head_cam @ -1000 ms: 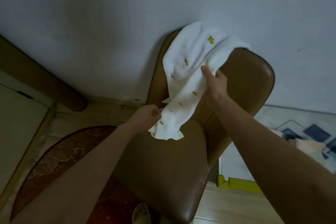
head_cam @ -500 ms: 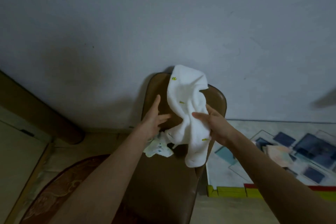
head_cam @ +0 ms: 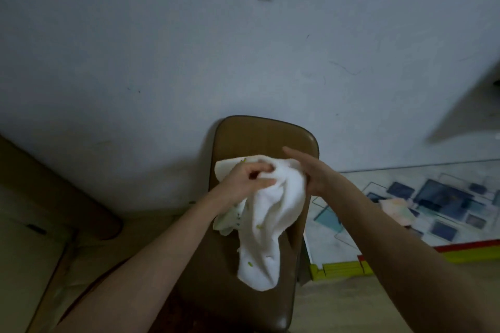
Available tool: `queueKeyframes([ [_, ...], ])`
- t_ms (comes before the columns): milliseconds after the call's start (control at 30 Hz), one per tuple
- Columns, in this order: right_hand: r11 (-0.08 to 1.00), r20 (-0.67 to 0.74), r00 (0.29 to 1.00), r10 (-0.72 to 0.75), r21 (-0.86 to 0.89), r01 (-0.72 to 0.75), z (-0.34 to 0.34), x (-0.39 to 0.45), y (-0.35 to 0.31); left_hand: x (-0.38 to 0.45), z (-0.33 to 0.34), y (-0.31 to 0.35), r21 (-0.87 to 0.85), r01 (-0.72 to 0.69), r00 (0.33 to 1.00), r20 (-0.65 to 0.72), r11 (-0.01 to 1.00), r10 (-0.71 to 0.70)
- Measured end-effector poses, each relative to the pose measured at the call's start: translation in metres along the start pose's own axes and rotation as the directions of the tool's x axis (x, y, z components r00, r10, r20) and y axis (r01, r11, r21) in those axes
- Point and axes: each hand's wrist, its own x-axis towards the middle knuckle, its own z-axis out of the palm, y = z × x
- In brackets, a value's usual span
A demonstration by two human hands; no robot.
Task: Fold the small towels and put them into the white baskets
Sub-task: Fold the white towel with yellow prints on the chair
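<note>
A brown padded chair (head_cam: 265, 138) is standing with its back against a pale grey wall (head_cam: 189, 48). To its right, a floor mat (head_cam: 446, 203) printed with blue rectangles is lying along the wall, its yellow and red edging (head_cam: 341, 267) facing the wooden floor (head_cam: 351, 305).

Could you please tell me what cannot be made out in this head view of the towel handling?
- White baskets: none in view.
- Second, smaller cloth: mostly hidden under the left hand and the white towel.
- Right hand: its palm side is covered by the towel, so contact is unclear.
- Dark shape at the right edge: blurred, unidentifiable.
</note>
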Motion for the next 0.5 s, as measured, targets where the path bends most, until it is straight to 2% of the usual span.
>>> queueKeyframes([
  [67, 0.983, -0.040, 0.999, 0.007, -0.183, -0.014, 0.012, 0.003, 0.006, -0.018, -0.007, 0.000, 0.079, -0.015, 0.996, 0.090, 0.997, 0.007],
  [133, 0.946, -0.043, 0.995, -0.095, -0.316, 0.077, 0.018, 0.007, 0.013, -0.033, -0.018, -0.004, 0.080, 0.020, 0.998, 0.062, 0.997, -0.025],
  [200, 0.933, 0.069, 0.979, -0.190, -0.299, 0.202, 0.023, 0.010, 0.020, -0.045, -0.031, -0.011, -0.049, 0.046, 0.980, -0.193, 0.998, -0.054],
  [233, 0.931, 0.157, 0.965, -0.210, -0.268, 0.246, 0.027, 0.010, 0.022, -0.049, -0.038, -0.016, -0.141, 0.037, 0.935, -0.344, 0.989, -0.084],
  [267, 0.927, 0.244, 0.945, -0.219, -0.249, 0.280, 0.031, 0.008, 0.023, -0.051, -0.046, -0.020, -0.205, 0.029, 0.892, -0.437, 0.978, -0.118],
  [300, 0.922, 0.317, 0.923, -0.218, -0.244, 0.302, 0.035, 0.006, 0.025, -0.054, -0.054, -0.023, -0.231, 0.059, 0.881, -0.446, 0.971, -0.160],
  [400, 0.908, 0.449, 0.868, -0.214, -0.237, 0.346, 0.046, 0.005, 0.029, -0.057, -0.065, -0.026, -0.216, 0.245, 0.916, -0.268, 0.945, -0.299],
  [433, 0.907, 0.465, 0.857, -0.222, -0.225, 0.356, 0.049, 0.004, 0.029, -0.058, -0.067, -0.027, -0.218, 0.272, 0.913, -0.247, 0.937, -0.323],
  [500, 0.912, 0.484, 0.846, -0.222, -0.204, 0.356, 0.050, 0.003, 0.030, -0.064, -0.072, -0.028, -0.213, 0.234, 0.929, -0.239, 0.949, -0.282],
])
